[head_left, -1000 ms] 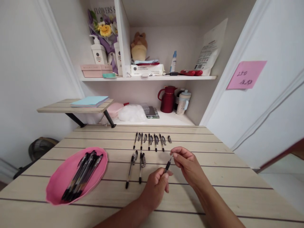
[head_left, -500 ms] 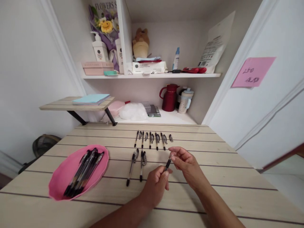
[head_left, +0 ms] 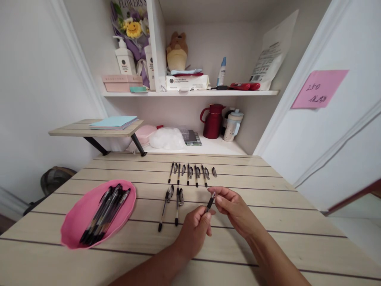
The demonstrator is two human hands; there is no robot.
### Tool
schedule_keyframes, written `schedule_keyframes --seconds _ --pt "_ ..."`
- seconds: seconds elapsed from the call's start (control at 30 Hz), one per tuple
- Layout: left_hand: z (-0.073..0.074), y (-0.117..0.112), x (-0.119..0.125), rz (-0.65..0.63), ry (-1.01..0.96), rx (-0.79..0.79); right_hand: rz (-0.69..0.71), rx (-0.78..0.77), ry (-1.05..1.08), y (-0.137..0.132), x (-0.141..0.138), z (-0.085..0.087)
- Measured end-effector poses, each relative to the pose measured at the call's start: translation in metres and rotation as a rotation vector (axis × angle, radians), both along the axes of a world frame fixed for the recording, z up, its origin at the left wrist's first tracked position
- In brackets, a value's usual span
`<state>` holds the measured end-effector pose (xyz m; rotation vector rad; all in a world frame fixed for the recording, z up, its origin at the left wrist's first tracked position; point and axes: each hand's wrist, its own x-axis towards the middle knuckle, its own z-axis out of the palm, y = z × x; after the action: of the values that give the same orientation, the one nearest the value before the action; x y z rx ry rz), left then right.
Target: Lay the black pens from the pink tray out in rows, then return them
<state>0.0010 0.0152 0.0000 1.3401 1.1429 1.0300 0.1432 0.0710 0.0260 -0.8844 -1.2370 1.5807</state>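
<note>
My left hand (head_left: 197, 229) is closed around the barrel of an uncapped black pen (head_left: 210, 201), whose tip points up and to the right. The thumb and fingers of my right hand (head_left: 233, 206) pinch at the metal tip of this pen. Left of my hands lie two uncapped pens, a left one (head_left: 163, 210) and a right one (head_left: 177, 208), each with a cap beside it. Beyond them runs a row of several uncapped pens (head_left: 188, 174) with their clear caps (head_left: 198, 172). A lone cap (head_left: 214, 172) ends that row.
A pink scalloped tray (head_left: 70, 222) with several capped pens (head_left: 104, 214) stands at the left of the slatted table (head_left: 282, 254). Behind is a small raised stand (head_left: 68, 129) with blue paper. The shelf at the back holds a red jug (head_left: 212, 122) and a cup (head_left: 233, 126).
My right fingers have shifted slightly at the pen's tip, so more of its metal end shows. My left hand keeps its hold, and the pens on the table lie as before.
</note>
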Motion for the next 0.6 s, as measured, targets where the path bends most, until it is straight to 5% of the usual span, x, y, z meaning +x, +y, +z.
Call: schedule_keyframes --seconds 0.6 --pt "0.0013 -0.0012 -0.0005 -0.041 0.007 0.047 0.076 -0.045 0.018 0.0009 0.0016 0.0007"
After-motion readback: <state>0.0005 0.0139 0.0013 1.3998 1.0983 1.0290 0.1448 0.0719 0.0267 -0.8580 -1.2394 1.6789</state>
